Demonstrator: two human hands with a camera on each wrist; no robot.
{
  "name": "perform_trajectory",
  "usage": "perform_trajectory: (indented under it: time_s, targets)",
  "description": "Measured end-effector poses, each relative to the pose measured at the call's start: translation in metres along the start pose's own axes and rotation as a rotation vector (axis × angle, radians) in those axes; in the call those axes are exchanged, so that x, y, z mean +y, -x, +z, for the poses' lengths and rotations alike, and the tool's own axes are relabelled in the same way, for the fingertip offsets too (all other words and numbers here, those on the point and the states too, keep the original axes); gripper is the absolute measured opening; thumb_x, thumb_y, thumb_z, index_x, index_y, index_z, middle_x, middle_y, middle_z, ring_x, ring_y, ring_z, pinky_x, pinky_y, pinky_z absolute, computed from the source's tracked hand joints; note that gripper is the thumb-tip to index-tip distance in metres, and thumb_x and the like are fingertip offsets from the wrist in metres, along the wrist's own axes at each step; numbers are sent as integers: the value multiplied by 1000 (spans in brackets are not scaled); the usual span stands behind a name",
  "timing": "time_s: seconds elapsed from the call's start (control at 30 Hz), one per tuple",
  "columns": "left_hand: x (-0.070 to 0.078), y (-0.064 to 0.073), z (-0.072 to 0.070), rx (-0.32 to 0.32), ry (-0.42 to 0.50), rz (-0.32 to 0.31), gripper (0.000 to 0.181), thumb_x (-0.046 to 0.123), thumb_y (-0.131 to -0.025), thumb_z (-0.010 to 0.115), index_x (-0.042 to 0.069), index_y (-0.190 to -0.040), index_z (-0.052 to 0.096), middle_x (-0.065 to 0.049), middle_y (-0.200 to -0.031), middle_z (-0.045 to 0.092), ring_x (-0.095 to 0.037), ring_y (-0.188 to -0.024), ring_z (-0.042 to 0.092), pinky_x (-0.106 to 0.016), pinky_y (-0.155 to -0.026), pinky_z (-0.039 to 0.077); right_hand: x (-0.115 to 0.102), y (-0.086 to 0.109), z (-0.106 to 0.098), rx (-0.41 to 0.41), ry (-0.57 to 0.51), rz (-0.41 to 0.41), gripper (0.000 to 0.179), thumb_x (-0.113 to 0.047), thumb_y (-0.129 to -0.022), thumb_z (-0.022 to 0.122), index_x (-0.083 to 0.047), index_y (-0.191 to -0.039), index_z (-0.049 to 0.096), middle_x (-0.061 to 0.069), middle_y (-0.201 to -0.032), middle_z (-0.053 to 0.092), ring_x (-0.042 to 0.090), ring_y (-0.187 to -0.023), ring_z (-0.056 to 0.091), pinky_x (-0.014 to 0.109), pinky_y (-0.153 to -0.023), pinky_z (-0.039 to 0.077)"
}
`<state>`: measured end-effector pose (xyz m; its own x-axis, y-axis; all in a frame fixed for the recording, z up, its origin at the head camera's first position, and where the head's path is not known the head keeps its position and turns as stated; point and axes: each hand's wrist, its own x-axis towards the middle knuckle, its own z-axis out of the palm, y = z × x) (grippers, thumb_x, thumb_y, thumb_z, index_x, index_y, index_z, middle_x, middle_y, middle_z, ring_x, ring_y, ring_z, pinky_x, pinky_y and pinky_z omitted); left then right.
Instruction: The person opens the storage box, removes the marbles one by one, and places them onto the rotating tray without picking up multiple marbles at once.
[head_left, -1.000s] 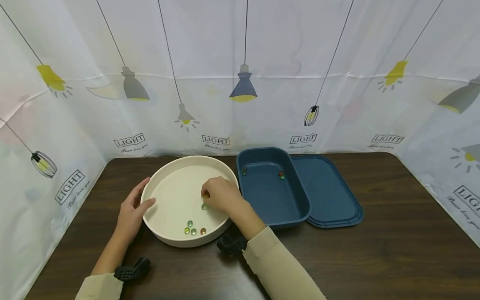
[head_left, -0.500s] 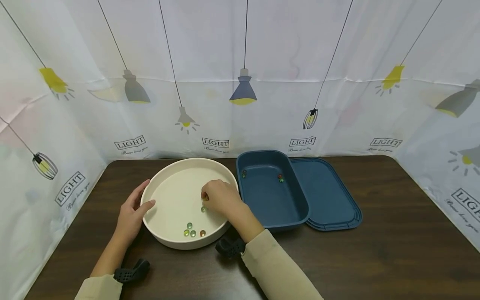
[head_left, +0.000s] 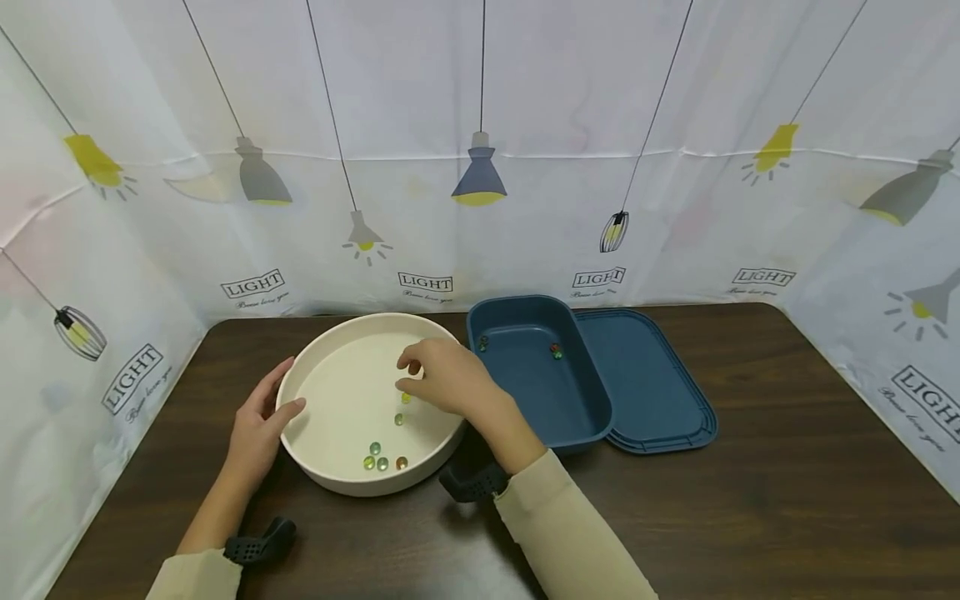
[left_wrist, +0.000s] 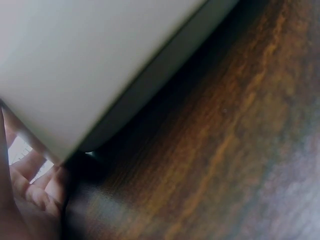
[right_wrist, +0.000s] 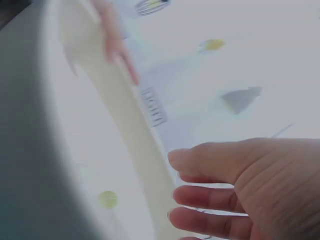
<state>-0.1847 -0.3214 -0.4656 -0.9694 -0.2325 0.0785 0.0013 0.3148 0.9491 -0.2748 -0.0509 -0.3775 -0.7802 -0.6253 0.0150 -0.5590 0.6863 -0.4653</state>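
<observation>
My left hand (head_left: 258, 425) grips the left rim of a round cream tray (head_left: 330, 467), thumb over the inside and fingers along the outer wall. Above the tray's right part is my right hand (head_left: 450, 379), thumb and fingers parted with nothing visible between them. A yellow marble (head_left: 406, 398) lies just under its fingertips, and a pale green marble (head_left: 399, 419) is a little nearer. Closer to the front wall sit several more, among them a reddish-brown marble (head_left: 402, 463). In the right wrist view, the right hand's spread fingers (right_wrist: 205, 197) show, with a yellow-green marble (right_wrist: 108, 199) in the tray.
A deep blue box (head_left: 543, 408) stands against the tray's right side, with several marbles (head_left: 556, 351) at its far end. Its flat blue lid (head_left: 652, 383) lies to the right, partly under the box. A printed white curtain (head_left: 540, 225) hangs behind the dark wooden table (head_left: 765, 467).
My right hand's fingers, bunched low in the tray earlier, have parted and lifted, uncovering the yellow marble. The left hand keeps its grip on the rim. The head view has shifted slightly.
</observation>
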Motion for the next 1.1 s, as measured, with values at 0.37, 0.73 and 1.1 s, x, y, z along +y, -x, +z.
perform_trajectory:
  time_s: [0.37, 0.73, 1.1]
  targets:
    - [2, -2, 1, -9, 10, 4, 61, 16, -103, 56, 18, -159, 34, -16, -162, 38, 6, -120, 50, -5, -84, 49, 22, 27, -44, 93, -95, 29, 25, -28, -93, 73, -15, -114, 75, -1, -98, 73, 13, -88, 63, 28, -74, 53]
    - [2, -1, 0, 1, 9, 15, 61, 16, -103, 57, 17, -159, 34, -18, -159, 40, 7, -116, 51, -6, -83, 50, 72, 46, -58, 53, -43, 115, 35, -32, -96, 70, -12, -124, 72, 4, -117, 73, 19, -101, 68, 36, -81, 57]
    - [1, 0, 1, -3, 15, 20, 60, 15, -102, 56, 16, -159, 35, -19, -159, 40, 6, -118, 51, -5, -84, 49, 89, 50, -47, -129, 81, 166, 50, -36, -98, 66, -6, -137, 62, 15, -141, 59, 34, -132, 55, 50, -108, 48]
